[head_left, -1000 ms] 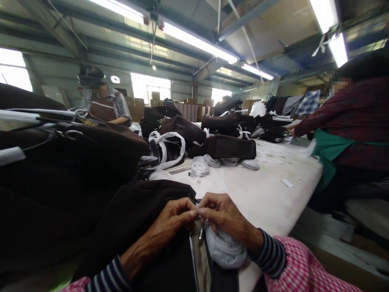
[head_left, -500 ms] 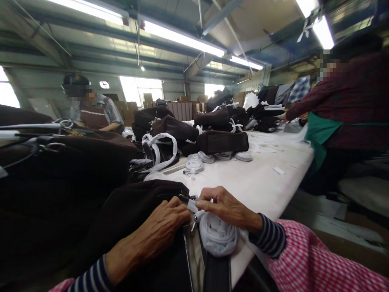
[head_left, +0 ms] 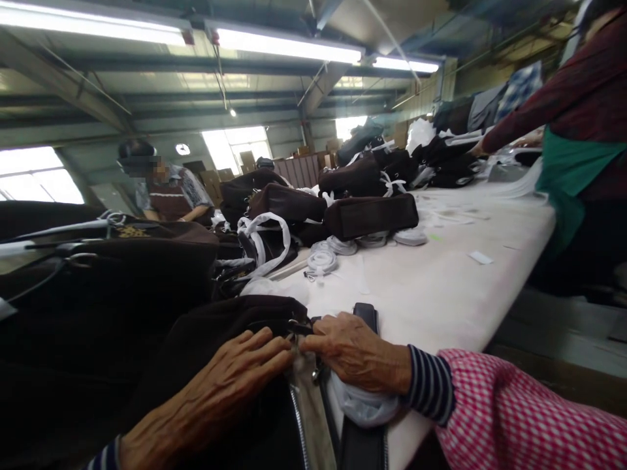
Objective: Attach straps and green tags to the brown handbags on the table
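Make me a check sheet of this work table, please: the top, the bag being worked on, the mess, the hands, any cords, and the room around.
Surface: white table, partly bare on the right.
Job's things: dark brown bag at the near edge; white wrapped strap bundle lying beside it.
Clutter: pile of brown bags, coiled white straps, a small paper slip.
Grippers: left hand rests flat on the bag; right hand pinches at the bag's edge, fingers closed there.
Cables: nothing seen.
Surroundings: factory hall with strip lights; a person in a green apron on the right, another person on the far left.
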Demonstrator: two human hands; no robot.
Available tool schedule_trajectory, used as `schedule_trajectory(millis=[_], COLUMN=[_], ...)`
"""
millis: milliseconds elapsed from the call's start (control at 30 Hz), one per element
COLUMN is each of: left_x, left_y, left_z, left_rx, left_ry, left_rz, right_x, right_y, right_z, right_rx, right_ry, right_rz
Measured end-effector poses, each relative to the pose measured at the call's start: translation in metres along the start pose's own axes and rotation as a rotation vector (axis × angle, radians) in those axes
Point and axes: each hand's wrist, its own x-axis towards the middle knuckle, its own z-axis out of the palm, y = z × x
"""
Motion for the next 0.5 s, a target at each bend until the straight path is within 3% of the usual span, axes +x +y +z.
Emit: schedule_trajectory(millis=[200,333,500], left_x=[0.014,-0.003,-0.023], left_y=[-0.003,-0.017,-0.018], left_z=[0.025,0.038,0.032], left_rx=[-0.015,0.160,0.225], left_ry=[0.093,0.066,0.034], left_rz=[-0.010,0.038,0.061], right_x=[0.000,0.003,-0.002], right_y=[-0.001,-0.002,-0.006], right_z=[-0.003,-0.004,0.001], right_rx=[0.027,0.063,0.105], right_ry=[-0.058,-0.107,-0.067], right_rz=[-0.070,-0.048,-0.075])
